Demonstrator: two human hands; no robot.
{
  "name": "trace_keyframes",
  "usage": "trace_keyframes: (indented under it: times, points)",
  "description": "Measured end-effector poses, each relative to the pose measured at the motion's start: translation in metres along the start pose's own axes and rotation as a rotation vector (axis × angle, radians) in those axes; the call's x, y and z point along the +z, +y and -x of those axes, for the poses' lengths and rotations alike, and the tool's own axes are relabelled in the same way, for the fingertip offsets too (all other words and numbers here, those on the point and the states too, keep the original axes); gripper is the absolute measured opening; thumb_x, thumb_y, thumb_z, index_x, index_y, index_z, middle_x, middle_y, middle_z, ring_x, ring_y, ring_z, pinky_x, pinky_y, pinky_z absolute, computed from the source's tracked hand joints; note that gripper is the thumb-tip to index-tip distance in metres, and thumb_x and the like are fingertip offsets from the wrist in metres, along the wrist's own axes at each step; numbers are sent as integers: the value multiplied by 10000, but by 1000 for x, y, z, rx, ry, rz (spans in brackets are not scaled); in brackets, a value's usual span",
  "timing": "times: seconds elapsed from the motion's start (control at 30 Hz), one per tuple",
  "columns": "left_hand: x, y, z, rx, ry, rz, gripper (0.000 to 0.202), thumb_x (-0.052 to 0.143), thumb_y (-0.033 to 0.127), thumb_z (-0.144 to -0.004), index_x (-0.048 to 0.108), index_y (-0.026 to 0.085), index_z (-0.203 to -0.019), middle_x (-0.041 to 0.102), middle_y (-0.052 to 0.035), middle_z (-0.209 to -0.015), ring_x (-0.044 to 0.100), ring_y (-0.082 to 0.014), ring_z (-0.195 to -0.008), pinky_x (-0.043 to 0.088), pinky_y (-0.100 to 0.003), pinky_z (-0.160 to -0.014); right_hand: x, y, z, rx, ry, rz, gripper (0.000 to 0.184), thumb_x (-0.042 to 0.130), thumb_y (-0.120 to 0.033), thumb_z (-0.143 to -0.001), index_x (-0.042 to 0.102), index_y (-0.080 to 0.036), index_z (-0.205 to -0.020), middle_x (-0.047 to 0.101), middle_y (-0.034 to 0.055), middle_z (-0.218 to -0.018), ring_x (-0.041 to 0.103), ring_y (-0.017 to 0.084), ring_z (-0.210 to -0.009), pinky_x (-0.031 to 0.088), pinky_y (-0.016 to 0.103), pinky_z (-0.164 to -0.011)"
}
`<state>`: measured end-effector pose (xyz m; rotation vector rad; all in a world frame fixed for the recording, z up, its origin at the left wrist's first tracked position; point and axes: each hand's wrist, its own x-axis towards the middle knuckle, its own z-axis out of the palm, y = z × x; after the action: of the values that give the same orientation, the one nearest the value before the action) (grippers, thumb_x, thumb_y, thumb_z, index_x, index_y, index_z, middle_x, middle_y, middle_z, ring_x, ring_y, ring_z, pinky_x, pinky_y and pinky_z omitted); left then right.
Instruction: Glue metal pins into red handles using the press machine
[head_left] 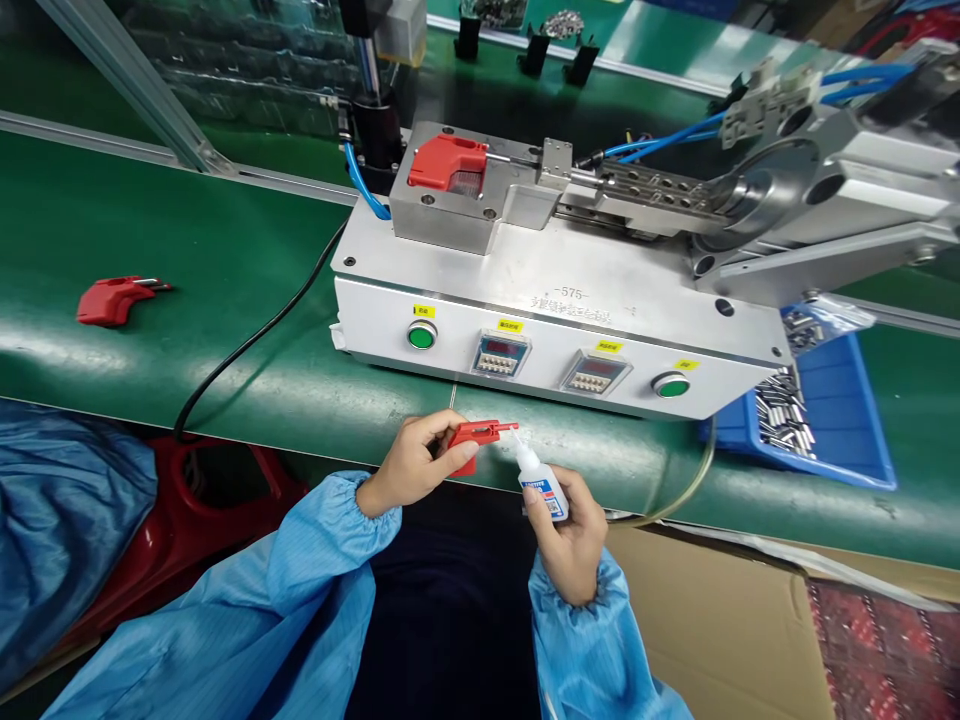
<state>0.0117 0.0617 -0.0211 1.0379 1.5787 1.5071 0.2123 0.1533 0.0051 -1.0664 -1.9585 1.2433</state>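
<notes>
My left hand (421,455) is closed around a red plastic pistol-shaped part (477,433), whose thin red tip points right. In my right hand (571,535) is a small white Loctite glue bottle (541,484), tilted so its nozzle meets or nearly meets that tip; I cannot tell if they touch. Behind both hands stands a press machine (555,330) with green buttons and two counters. Another red part (448,163) sits in its metal fixture (442,225), lined up with a metal rod. A third red part (112,302), with a metal pin, lies on the bench at the left.
A blue bin (862,410) of metal tubes (784,412) is at the right on the green bench (247,230). A black cable (262,345) curves over the bench's left side. Below are a red stool (217,500) and a cardboard box (720,620).
</notes>
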Motion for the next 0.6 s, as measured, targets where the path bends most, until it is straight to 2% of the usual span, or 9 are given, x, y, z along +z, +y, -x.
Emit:
trace_keyframes:
  times: [0.17, 0.27, 0.37, 0.47, 0.6]
  points:
    - [-1, 2, -1, 44, -4, -4, 352, 678, 513, -997, 727, 174, -915, 549, 20, -658, 475, -127, -585, 385, -251, -568, 5, 0, 0, 252, -131, -367, 334, 700, -535, -932, 661, -209, -868, 540, -30, -592, 479, 131, -499, 392, 287, -520]
    - [-1, 4, -2, 66, 15, -5, 359, 669, 521, -1002, 737, 174, -941, 577, 13, -680, 496, -128, -597, 400, -250, -579, 7, -3, -4, 421, -187, -640, 360, 718, -541, -912, 639, -203, -816, 476, -49, -562, 399, 102, -437, 331, 275, -476]
    - [-1, 5, -3, 98, 19, -17, 361, 665, 520, -1005, 738, 172, -942, 589, 13, -691, 502, -124, -600, 407, -247, -586, 7, -7, -9, 556, -229, -797, 341, 722, -521, -905, 674, -188, -852, 421, -71, -544, 313, 75, -401, 293, 262, -449]
    - [-1, 5, -3, 124, 5, -18, 340, 680, 496, -1002, 739, 171, -924, 585, 16, -687, 482, -118, -593, 399, -244, -580, 3, -9, -11, 611, -239, -846, 341, 717, -514, -903, 696, -176, -861, 369, -85, -536, 247, 61, -404, 282, 254, -442]
    - [-2, 4, -3, 134, -8, 16, 301, 699, 464, -996, 748, 170, -952, 612, 5, -703, 482, -121, -595, 397, -249, -576, -5, -9, -10, 601, -200, -849, 333, 702, -514, -904, 704, -183, -869, 319, -92, -552, 190, 68, -438, 272, 250, -440]
